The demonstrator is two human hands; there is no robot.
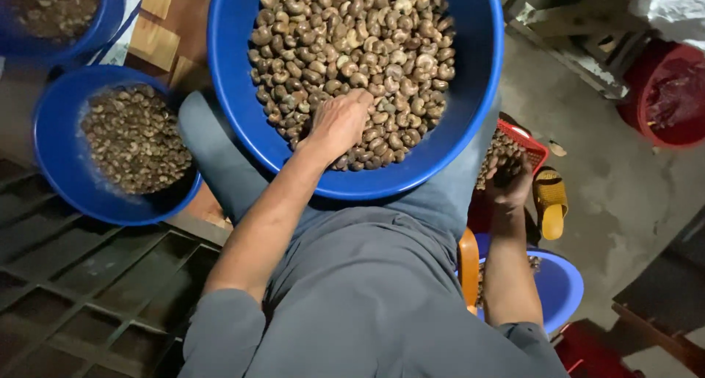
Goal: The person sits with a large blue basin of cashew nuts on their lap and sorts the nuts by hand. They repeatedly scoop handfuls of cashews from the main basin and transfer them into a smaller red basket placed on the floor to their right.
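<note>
The person sits with a big blue basin (470,121) across the lap, heaped with raw cashew nuts (352,48) in their shells. The left hand (339,122) lies palm-down on the heap at about six o'clock in the basin, fingers curled into the nuts; whether it has closed on any I cannot tell, since the fingertips are buried. The right hand (507,180) reaches down at three o'clock from the lap into a red basket (530,142) of nuts on the floor, fingers bent among them; its hold is hidden too. To me this looks like the picking-through step, one hand raking the heap while the other deals with the basket. The next move calls for a clean pinch on a few nuts without tipping the basin off the knees. At nine o'clock sits a smaller blue bowl (51,136) of paler kernels, another blue bowl (103,18) at eleven. A yellow sandal (550,202) lies just beside the basket, and a blue tub (565,282) stands under the right forearm.
</note>
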